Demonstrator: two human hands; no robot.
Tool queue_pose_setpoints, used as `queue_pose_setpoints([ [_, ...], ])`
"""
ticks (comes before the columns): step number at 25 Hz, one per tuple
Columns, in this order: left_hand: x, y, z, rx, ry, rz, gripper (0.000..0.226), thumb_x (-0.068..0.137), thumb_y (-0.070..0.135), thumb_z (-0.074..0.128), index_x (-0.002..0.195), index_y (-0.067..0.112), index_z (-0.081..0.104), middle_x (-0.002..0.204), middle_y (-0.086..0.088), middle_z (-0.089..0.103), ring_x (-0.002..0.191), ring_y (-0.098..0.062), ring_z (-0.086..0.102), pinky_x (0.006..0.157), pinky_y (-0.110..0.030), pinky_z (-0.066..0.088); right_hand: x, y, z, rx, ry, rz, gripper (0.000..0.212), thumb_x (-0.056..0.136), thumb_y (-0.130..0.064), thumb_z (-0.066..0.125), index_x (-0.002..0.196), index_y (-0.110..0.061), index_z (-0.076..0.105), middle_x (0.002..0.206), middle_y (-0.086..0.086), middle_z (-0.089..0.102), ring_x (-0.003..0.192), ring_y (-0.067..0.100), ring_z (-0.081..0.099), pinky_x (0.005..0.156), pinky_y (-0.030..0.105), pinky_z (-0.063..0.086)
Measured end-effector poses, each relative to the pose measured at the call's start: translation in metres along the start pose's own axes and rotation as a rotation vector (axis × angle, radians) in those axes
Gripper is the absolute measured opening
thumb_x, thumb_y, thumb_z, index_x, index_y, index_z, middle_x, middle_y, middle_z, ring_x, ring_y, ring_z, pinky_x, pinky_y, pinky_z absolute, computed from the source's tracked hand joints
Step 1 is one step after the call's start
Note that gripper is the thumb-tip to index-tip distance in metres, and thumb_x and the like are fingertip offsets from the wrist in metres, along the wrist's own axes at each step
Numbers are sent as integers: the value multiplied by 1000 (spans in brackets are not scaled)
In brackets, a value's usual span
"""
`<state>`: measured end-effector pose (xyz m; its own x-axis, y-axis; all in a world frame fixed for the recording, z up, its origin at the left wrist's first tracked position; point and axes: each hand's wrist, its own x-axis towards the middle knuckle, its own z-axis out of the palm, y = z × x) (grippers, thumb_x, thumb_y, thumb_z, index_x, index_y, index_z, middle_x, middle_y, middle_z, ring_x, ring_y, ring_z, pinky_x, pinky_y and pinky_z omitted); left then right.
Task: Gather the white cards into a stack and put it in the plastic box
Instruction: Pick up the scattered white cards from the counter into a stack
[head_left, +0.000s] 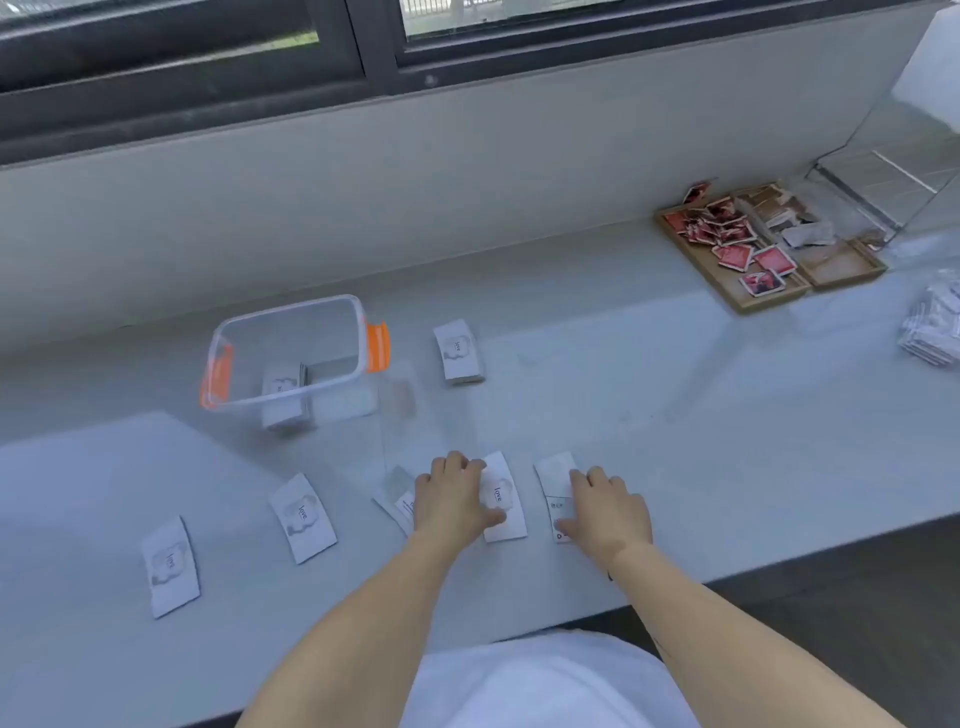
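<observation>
The left hand (454, 501) lies flat, fingers spread, partly over two white cards (503, 499) near the counter's (675, 389) front edge. The right hand (608, 512) presses flat on another card (555, 475) beside it. More cards lie scattered; a stack (284, 387) sits inside the plastic box (291, 353).

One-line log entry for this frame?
phase: gathering | left hand: on a card | right hand: on another card | plastic box: some cards inside

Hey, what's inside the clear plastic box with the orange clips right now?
Inside the plastic box, a small stack of white cards rests on the bottom near its front wall. How many cards it holds cannot be seen; only the top one shows.
</observation>
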<state>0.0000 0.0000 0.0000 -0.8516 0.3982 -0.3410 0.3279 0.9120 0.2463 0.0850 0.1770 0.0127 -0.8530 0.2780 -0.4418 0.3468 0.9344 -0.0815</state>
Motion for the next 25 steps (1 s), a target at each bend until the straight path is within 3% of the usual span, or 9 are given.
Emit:
queue_pose_setpoints([
  [3,10,4,-1,57,-80,-35,101,61,57,74,144,25,27,146,-4,28,136,-29,22,109,-44,25,10,-4,0,77,-51,117,79,81,-52,65,138,-15,26,128,4,42,107,26,47,72,35,42],
  [5,18,5,0,96,-107,-38,110,57,58,76,145,23,21,147,-5,25,136,-30,21,110,-45,23,17,-9,1,137,-94,175,83,77,-48,71,137,-14,25,128,4,38,106,27,46,68,35,42],
  [9,29,3,1,127,-129,11,106,51,58,80,138,21,31,129,-5,37,120,-29,35,102,-42,29,32,-15,2,217,-152,230,77,71,-31,79,127,-10,30,125,7,36,100,30,48,64,34,43],
  [12,35,2,2,106,-145,6,103,50,56,82,134,22,34,123,-5,39,115,-28,38,98,-39,33,41,-12,-2,282,-170,226,77,69,-27,78,128,-18,29,116,6,46,98,29,51,64,33,44],
  [14,38,1,0,76,-149,-14,95,53,54,82,131,24,36,121,-5,39,113,-28,39,95,-39,34,48,-6,-6,333,-185,189,73,76,-26,70,135,-27,27,107,5,54,92,28,56,64,32,46],
  [17,44,-5,-6,-9,-146,-7,62,70,43,74,122,23,46,115,-5,45,107,-28,47,89,-38,35,58,-3,-14,444,-219,126,51,86,-22,56,133,-33,37,102,5,64,88,28,60,68,33,49],
  [20,51,-14,-16,-389,-182,-67,37,79,26,70,112,24,55,107,-3,58,97,-25,56,83,-39,43,66,-9,-19,640,-236,48,37,87,-13,50,120,-29,55,101,3,66,88,25,61,74,34,52],
  [22,53,-16,-23,-627,-133,-129,26,82,18,67,105,25,56,94,-2,61,84,-23,55,72,-35,46,70,-16,-23,729,-217,-6,34,90,-11,45,117,-28,59,92,2,65,80,20,59,66,29,48],
  [25,51,-16,-25,-697,-84,-136,12,93,21,54,101,25,46,88,1,57,70,-19,50,59,-31,38,72,-27,-28,815,-197,-73,31,96,-18,41,117,-32,59,88,0,66,77,14,58,61,24,46],
])
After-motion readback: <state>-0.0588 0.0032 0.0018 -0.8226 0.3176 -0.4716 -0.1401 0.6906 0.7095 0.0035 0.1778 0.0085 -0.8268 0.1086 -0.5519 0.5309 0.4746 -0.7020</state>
